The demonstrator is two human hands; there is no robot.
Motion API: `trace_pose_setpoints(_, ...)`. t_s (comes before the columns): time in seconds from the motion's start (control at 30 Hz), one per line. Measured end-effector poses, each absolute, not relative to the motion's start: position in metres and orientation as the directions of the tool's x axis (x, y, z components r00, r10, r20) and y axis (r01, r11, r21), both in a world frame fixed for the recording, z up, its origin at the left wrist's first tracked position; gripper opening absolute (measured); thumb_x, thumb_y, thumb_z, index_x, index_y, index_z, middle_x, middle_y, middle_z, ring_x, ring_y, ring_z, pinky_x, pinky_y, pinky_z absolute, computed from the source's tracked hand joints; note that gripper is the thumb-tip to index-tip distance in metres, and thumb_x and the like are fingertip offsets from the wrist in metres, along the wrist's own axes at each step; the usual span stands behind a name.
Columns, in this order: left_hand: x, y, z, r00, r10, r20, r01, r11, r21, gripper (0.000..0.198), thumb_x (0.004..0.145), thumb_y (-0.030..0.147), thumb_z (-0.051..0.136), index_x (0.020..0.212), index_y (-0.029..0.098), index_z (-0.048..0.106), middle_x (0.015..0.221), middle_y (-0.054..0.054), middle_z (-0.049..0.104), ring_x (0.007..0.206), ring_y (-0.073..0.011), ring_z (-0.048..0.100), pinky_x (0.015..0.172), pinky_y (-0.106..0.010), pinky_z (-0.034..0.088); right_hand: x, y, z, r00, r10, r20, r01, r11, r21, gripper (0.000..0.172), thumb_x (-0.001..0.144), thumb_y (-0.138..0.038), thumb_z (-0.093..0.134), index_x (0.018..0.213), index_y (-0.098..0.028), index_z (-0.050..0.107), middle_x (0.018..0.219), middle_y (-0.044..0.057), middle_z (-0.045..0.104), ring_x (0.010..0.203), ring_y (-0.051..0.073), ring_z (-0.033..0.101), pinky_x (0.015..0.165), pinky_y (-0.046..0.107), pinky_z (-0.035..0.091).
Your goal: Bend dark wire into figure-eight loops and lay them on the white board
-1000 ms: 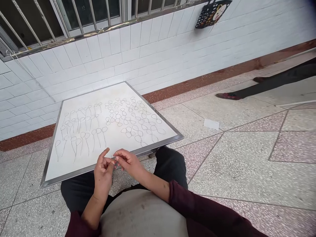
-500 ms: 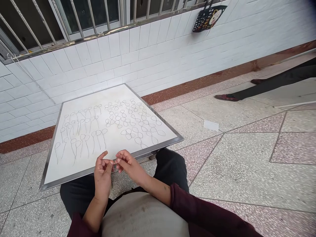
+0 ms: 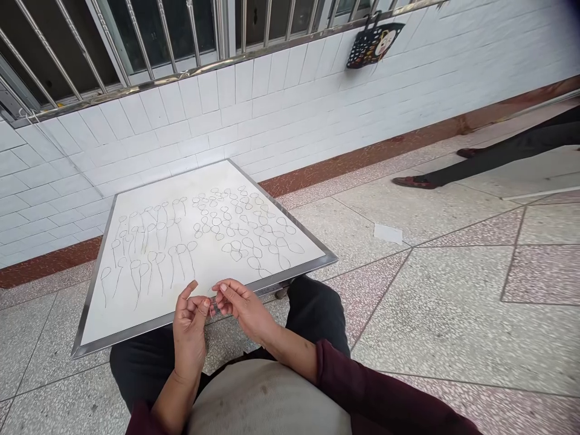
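Note:
My left hand [image 3: 191,320] is closed in a pinch at the table's front edge, its index finger raised. Between thumb and fingers it grips a thin pale reddish string [image 3: 211,310], whose short end hangs down. Just to its right, my right hand [image 3: 240,305] pinches with thumb and forefinger; a fine strand seems to run between both hands, too thin to follow fully. Beyond them, on the white tabletop [image 3: 149,320], lie several thin dark loops with long tails [image 3: 140,269] on the left and several figure-eight loops [image 3: 233,249] on the right.
A metal rim [image 3: 131,335] edges the table, which stands by a white tiled wall [image 3: 181,136]. Window bars [image 3: 165,36] and a hanging dark basket [image 3: 369,45] are above. Another person's leg [image 3: 475,163] and a white paper [image 3: 388,233] are on the right.
My right hand's thumb and forefinger have moved slightly up and away from my left fingers. My left hand keeps its pinch. The view has shifted a little.

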State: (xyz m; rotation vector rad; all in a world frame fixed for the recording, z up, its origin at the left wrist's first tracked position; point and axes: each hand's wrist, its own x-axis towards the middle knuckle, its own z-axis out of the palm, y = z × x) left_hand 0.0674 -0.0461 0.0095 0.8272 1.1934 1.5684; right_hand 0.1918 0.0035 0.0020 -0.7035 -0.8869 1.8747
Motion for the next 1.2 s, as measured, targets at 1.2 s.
trace_pose_setpoints(1.2,0.061,-0.051,0.008,-0.113,0.993,-0.036,-0.251,0.006,0.968,0.051,0.081,0.032,0.072,0.13,0.027,0.057,0.074,0.003,0.057,0.079,-0.0134,0.057,0.089,-0.03,0.044,0.204,0.008,0.022,-0.456,0.885,-0.095,-0.259,-0.234,-0.937,0.031,0.08,-0.049,0.068,0.076,-0.019,0.069,0.055,-0.003,0.052,0.057,0.012,0.045,0.063,0.028,0.036)
